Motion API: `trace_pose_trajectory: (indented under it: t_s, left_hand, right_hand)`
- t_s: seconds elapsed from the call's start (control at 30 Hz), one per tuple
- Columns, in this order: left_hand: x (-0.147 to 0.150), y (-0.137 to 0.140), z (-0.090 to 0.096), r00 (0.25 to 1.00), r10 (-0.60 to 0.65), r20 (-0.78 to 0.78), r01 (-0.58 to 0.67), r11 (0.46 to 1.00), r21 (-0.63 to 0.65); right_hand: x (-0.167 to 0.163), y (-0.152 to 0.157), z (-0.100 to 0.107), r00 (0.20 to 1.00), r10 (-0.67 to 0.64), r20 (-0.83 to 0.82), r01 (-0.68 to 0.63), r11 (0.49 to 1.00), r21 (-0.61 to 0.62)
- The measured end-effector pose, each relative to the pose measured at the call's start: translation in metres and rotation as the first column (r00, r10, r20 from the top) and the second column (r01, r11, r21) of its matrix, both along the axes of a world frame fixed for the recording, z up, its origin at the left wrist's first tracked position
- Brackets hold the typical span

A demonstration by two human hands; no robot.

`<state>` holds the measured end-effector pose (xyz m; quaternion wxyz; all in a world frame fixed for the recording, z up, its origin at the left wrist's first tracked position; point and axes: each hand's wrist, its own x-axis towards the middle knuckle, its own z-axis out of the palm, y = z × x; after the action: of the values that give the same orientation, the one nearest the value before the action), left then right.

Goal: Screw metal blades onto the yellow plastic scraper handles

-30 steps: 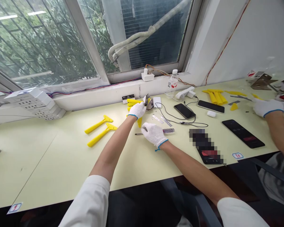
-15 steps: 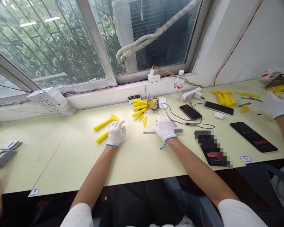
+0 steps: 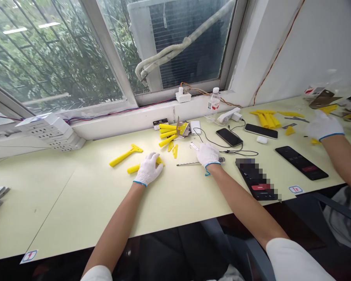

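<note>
My left hand (image 3: 148, 169), in a white glove, is closed over a yellow scraper (image 3: 133, 169) on the table; its handle sticks out to the left and its head shows past my fingers. My gloved right hand (image 3: 208, 155) pinches a small flat metal blade (image 3: 194, 146), which points up and left from the fingertips. Beneath that hand lies a screwdriver (image 3: 187, 164), its shaft pointing left. Another yellow scraper (image 3: 121, 157) rests beyond my left hand. Two small yellow plastic pieces (image 3: 175, 151) lie between the hands, near a pile of yellow scrapers (image 3: 167, 134).
Phones (image 3: 229, 137), a charging cable (image 3: 245, 153) and a white earphone case (image 3: 261, 139) lie to the right. A bottle (image 3: 213, 102) stands by the window. White boxes (image 3: 54, 130) are stacked at the back left. A co-worker's gloved hand (image 3: 324, 125) works at far right among yellow parts.
My left hand has drawn the scraper to the right, away from the other one. My right hand has taken up the metal blade, which now shows beyond its fingers. The view has shifted slightly.
</note>
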<state>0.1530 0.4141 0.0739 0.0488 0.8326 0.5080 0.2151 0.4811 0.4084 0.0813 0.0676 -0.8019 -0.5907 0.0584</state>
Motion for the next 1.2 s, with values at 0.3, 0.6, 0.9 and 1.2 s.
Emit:
trace_pose_trajectory:
  t_s: [0.3,0.6,0.9,1.2]
  left_hand:
    - [0.013,-0.012,0.013,0.995,-0.017,-0.094,0.018,1.0,0.01]
    - [-0.002,-0.011,0.021,0.985,-0.02,0.17,0.044,0.989,-0.138]
    - [0.029,-0.04,0.03,0.42,0.302,0.856,0.552,0.663,-0.505]
    - [0.038,-0.035,0.007,0.435,0.339,0.834,0.583,0.601,-0.548]
  right_hand:
    - [-0.013,-0.002,0.007,1.0,0.0,-0.003,0.0,1.0,0.016]
    - [-0.014,-0.011,0.017,0.971,0.159,-0.18,-0.105,0.955,0.279]
    - [-0.054,-0.024,0.02,0.251,0.313,-0.916,-0.057,0.949,0.309]
    - [-0.067,-0.039,0.02,0.304,0.322,-0.897,-0.137,0.946,0.294]
